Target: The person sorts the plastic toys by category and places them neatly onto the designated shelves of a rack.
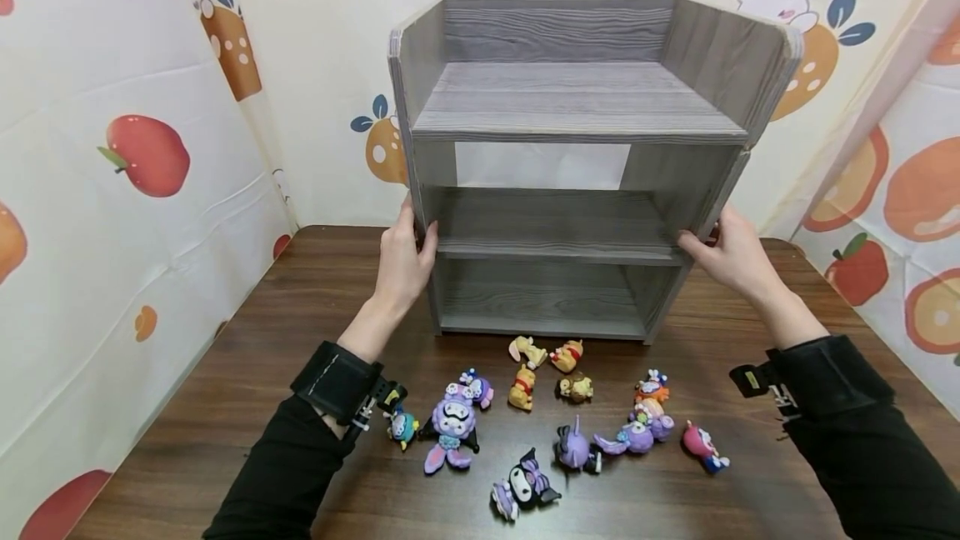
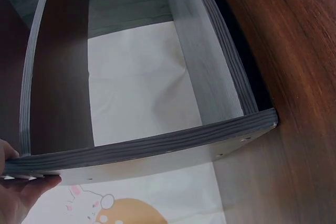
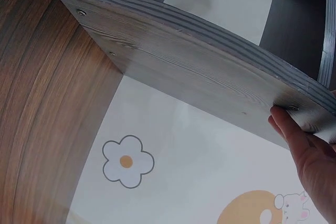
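A grey wood-grain shelf [image 1: 555,261] with three levels stands upright at the back of the brown table. My left hand [image 1: 402,265] grips its left side panel, thumb at the front edge and fingers around the outer face. At the right side panel, my right hand [image 1: 731,255] holds on in the same way, thumb forward. Both side views show fingers against the panels: the left hand [image 2: 23,195] at the edge, the right hand [image 3: 307,156] on the outer face, next to a screw. All shelf levels hold nothing.
Several small toy figures lie before the shelf, among them a purple figure [image 1: 453,432], a black-and-purple figure [image 1: 527,482], a yellow bear [image 1: 522,388] and a pink figure [image 1: 701,445]. A wall sheet with fruit prints [image 1: 150,155] borders the table [image 1: 315,307].
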`<state>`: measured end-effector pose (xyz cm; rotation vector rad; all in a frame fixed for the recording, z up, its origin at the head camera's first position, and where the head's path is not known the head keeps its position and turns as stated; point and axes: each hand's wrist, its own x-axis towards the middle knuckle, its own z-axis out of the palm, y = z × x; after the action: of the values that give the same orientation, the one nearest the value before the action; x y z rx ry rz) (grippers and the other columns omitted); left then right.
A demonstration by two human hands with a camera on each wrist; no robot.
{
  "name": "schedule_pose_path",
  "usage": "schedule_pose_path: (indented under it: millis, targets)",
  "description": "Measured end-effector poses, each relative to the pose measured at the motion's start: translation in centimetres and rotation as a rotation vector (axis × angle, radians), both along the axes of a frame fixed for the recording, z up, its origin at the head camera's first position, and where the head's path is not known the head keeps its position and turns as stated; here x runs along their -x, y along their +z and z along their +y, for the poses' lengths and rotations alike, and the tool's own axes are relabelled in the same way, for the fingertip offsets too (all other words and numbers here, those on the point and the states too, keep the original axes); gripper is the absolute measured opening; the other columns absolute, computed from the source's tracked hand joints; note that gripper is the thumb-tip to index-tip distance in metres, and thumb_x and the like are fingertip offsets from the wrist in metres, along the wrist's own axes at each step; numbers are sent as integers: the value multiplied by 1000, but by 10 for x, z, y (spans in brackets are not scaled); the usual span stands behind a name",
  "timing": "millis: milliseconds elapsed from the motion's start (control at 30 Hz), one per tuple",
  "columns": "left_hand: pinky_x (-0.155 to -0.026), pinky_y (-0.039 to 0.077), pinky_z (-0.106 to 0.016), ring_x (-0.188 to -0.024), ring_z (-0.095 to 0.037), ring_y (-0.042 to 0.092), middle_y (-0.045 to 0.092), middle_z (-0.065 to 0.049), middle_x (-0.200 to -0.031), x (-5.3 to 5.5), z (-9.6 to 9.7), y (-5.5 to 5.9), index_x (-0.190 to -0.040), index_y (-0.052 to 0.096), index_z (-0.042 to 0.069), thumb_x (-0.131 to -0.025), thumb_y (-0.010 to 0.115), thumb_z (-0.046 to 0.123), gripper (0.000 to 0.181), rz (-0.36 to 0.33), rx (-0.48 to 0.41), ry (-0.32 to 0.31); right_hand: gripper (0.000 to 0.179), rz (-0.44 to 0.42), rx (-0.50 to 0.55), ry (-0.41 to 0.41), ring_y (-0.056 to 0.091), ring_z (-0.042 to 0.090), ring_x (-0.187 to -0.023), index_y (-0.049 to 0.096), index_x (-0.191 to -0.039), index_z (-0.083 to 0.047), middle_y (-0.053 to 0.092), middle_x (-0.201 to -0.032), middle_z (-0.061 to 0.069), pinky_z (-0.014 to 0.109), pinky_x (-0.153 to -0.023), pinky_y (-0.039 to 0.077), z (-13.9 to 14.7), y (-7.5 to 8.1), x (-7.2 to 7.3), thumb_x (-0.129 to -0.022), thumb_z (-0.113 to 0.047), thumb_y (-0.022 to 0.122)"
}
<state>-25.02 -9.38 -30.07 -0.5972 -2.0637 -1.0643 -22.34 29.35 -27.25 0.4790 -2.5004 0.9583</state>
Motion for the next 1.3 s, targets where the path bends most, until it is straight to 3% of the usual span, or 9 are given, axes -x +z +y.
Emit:
schedule_pose_path:
  millis: [700, 1067, 1133, 1233, 1300]
  targets:
    - [-66, 50, -40, -91, -35, 57, 54, -28, -107, 11, -1, 2, -128, 34, -9, -83, 51, -4, 48, -5, 14, -20, 51, 43, 47, -25, 48, 40, -92, 32, -130, 4, 43, -117, 30, 5, -56, 35, -4, -3, 12, -81, 0, 49]
    - [-71, 48, -41, -92, -35, 57, 56, -29, -105, 12, 1, 2, -125, 36, -11, -83, 51, -5, 45, -10, 19, 3, 42, 58, 66, -55, 51, 43, -92, 35, -121, 11, 45, -110, 31, 3, -58, 34, -10, -7, 14, -82, -1, 46]
    - [-72, 48, -42, -93, -35, 57, 56, -29, -106, 12, 1, 2, -125, 37, -11, -83, 51, -5, 45, -11, 14, 2, 43, 52, 59, -77, 51, 43, -93, 35, -123, 10, 45, -112, 32, 9, -59, 39, -11, -6, 11, -84, -3, 46]
    - [-72, 48, -42, -93, -35, 57, 56, -29, -106, 11, 3, 3, -124, 38, -11, -83, 51, -5, 44, -5, 8, 10, 46, 38, 43, -94, 49, 46, -97, 33, -128, 7, 43, -116, 33, 31, -68, 49, -11, -3, 7, -85, -5, 46]
    - [-72, 48, -41, -93, -35, 57, 56, -28, -105, 11, 3, 3, -124, 39, -11, -83, 52, -5, 44, 2, 4, 13, 48, 20, 19, -103, 49, 47, -98, 31, -130, 5, 42, -119, 33, 45, -70, 47, -12, 1, 3, -86, -6, 47]
